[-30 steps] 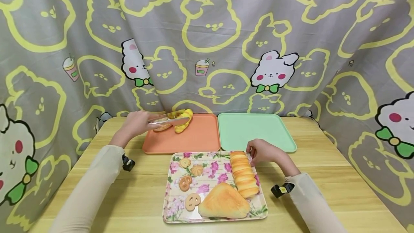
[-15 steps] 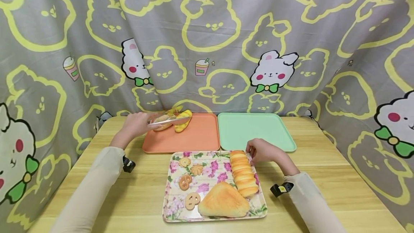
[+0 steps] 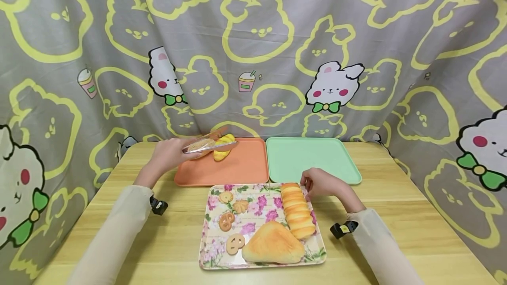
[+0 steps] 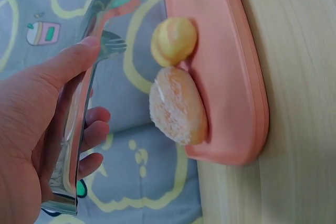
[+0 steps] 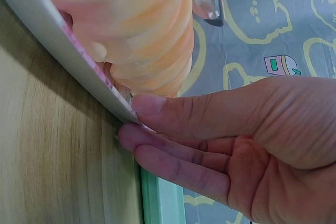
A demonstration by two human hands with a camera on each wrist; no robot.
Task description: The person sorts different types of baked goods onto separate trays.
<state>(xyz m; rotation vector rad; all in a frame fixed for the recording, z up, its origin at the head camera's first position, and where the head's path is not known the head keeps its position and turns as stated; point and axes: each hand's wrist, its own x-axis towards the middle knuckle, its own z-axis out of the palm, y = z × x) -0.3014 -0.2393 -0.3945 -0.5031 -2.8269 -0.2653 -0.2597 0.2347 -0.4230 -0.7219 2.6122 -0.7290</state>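
Note:
My left hand (image 3: 170,155) grips metal food tongs (image 4: 79,124), thumb on one arm and fingers round the other. The tongs' arms stand apart with nothing between them in the left wrist view. Beside them, a yellow striped bread (image 4: 174,41) and a sugar-dusted bun (image 4: 176,106) lie on the orange tray (image 3: 241,170). My right hand (image 3: 322,184) pinches the rim of the floral tray (image 3: 257,265) at its far right corner, thumb above and fingers beneath. A long ridged bread (image 3: 298,210) lies right by that thumb.
On the floral tray also lie a triangular bread (image 3: 273,243) and several cookies (image 3: 240,206). A green tray (image 3: 313,157) stands right of the orange one, both at the table's back. A patterned curtain (image 3: 277,34) hangs behind.
The tongs have lifted slightly off the yellow bread and their arms have spread wider, leaving that bread on the orange tray. My right hand stays at the floral tray's rim.

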